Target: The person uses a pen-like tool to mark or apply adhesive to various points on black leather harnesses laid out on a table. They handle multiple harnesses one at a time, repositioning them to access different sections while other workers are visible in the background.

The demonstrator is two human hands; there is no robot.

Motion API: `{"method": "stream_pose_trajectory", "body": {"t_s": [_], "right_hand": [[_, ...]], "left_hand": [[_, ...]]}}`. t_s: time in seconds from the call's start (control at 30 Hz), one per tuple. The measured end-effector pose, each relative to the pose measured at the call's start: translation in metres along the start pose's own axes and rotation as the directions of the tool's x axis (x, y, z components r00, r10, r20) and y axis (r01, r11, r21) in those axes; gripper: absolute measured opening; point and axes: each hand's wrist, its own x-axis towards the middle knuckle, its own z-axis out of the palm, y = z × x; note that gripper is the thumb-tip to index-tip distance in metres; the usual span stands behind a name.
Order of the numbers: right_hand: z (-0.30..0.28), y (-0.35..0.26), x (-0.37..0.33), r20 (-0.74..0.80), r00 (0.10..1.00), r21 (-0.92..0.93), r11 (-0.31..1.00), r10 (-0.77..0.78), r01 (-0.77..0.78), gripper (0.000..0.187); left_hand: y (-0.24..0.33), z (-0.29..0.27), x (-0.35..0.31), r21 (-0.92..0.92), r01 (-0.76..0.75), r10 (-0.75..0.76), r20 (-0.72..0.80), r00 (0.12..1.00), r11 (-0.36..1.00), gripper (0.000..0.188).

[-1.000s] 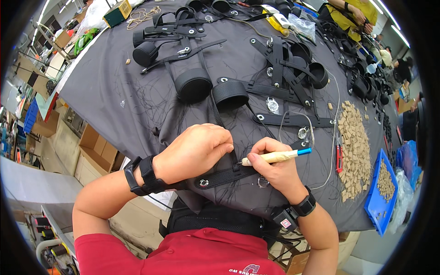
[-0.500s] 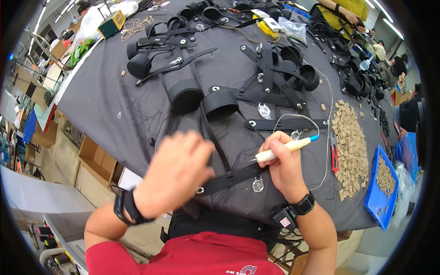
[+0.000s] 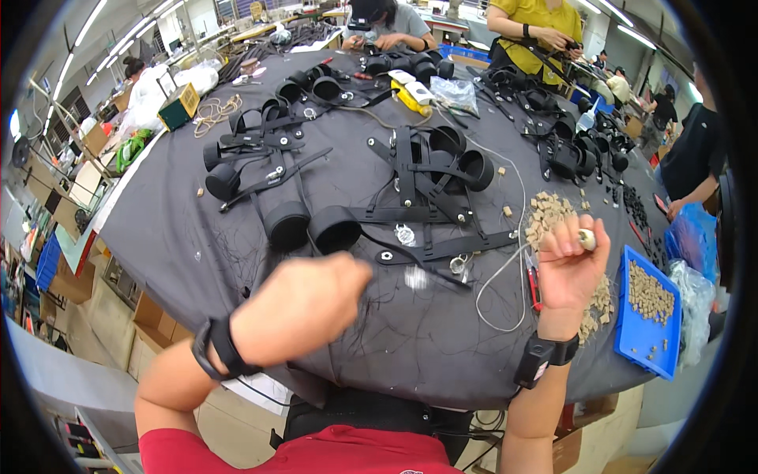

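My right hand (image 3: 570, 257) is raised over the pile of small tan blocks (image 3: 550, 212), its fingers curled round a corded soldering iron (image 3: 587, 239); only the pale end of its handle shows. My left hand (image 3: 316, 296) is blurred by motion above the near side of the dark cloth, and its fingers cannot be made out. Just beyond it lies a black strap harness with round cuffs (image 3: 335, 229). One of its straps (image 3: 422, 265) reaches right, beside a smeared clear ring-shaped piece (image 3: 416, 277).
More black harnesses (image 3: 446, 162) lie across the dark cloth (image 3: 158, 205). Red-handled pliers (image 3: 534, 288) and a looping grey cord (image 3: 483, 304) are near the blocks. A blue tray (image 3: 624, 336) stands at right. Co-workers (image 3: 545, 31) work at the far side.
My right hand has moved right and up with the soldering iron, away from the near strap. That strap has shifted farther from me. The view has tilted up.
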Motion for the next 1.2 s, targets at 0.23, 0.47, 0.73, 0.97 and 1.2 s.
{"method": "stream_pose_trajectory", "body": {"t_s": [0.23,0.47,0.73,0.97,1.2], "right_hand": [[-0.010,-0.025,0.002,0.010,0.996,0.065,0.994,-0.090,0.090,0.028],[0.004,0.001,-0.008,0.075,0.997,-0.005,1.000,0.006,-0.006,0.028],[0.013,0.064,-0.035,0.137,0.956,-0.274,0.938,0.258,-0.214,0.027],[0.016,0.100,-0.066,0.001,0.851,-0.610,0.675,0.525,-0.415,0.020],[0.030,0.085,-0.056,-0.004,0.945,-0.645,0.722,0.327,-0.252,0.024]], "left_hand": [[-0.015,-0.041,0.023,-0.848,0.283,-0.640,-0.084,0.763,0.448,0.023],[0.030,0.069,-0.068,-0.969,0.242,-0.696,0.209,0.687,-0.052,0.046],[0.076,0.079,-0.076,-0.848,0.374,0.008,0.406,0.914,0.376,0.061],[0.033,0.048,-0.082,-0.605,0.165,-0.083,0.162,0.983,0.779,0.010],[0.005,0.050,-0.055,-0.231,0.061,-0.091,-0.123,0.988,0.971,0.021]]}}
